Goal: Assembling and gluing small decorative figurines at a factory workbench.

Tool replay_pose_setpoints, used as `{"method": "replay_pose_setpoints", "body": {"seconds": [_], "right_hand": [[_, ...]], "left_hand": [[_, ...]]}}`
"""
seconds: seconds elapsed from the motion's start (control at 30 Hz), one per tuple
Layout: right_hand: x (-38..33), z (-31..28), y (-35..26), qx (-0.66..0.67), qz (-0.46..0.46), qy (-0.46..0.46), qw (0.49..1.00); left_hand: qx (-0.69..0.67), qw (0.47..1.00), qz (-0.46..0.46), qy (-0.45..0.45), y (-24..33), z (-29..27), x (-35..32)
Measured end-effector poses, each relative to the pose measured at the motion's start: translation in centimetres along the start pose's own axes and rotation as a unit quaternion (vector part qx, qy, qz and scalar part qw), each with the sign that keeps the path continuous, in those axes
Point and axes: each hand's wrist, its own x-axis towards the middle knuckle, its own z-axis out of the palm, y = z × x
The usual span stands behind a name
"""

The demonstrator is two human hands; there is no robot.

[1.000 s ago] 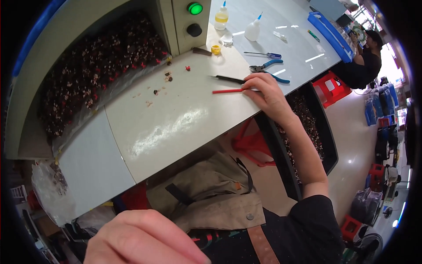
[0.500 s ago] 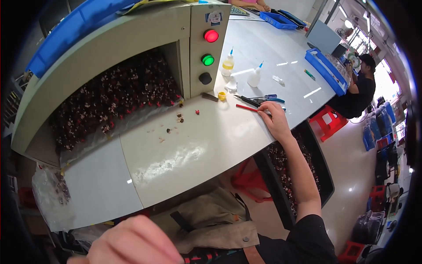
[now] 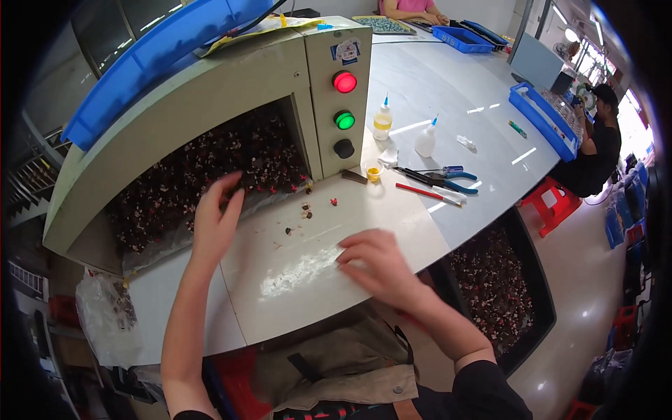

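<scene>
My left hand reaches into the mouth of the beige machine, over a heap of small dark pieces with red and whitish bits. Its thumb and forefinger are apart, and I see nothing held between them. Loosely bent, my right hand is over the pale worktop near its front edge, fingers apart and holding nothing. Beyond it lie a red-handled brush, blue-handled pliers and a screwdriver. A few loose crumbs and a small red piece are scattered between the hands.
Two squeeze bottles with blue tips and a small yellow pot stand right of the machine. A black bin of similar pieces sits below the table's right edge. Co-workers sit farther off, near blue trays.
My left hand has risen from the lower edge into the machine's mouth. My right hand has let go of the red-handled brush and come back toward me. The view has shifted slightly.
</scene>
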Motion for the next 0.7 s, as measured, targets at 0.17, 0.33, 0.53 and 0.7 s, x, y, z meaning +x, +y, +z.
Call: {"method": "replay_pose_setpoints", "body": {"seconds": [0.17,0.33,0.53,0.7], "right_hand": [[0.5,3.7,-2.0,0.03,-0.01,-0.019,0.999],[0.6,4.5,-1.7,0.004,-0.001,-0.03,1.0],[1.4,4.6,-1.7,-0.006,0.012,-0.06,0.998],[1.3,5.1,-2.1,-0.009,0.007,-0.05,0.999]], "left_hand": [[0.316,0.925,0.161,0.135,-4.3,1.1,8.3],[0.459,0.866,0.116,0.159,-8.2,2.5,10.9],[0.407,0.885,0.199,0.109,-5.7,2.6,10.1],[0.314,0.919,0.184,0.153,-6.2,1.1,9.4]]}}
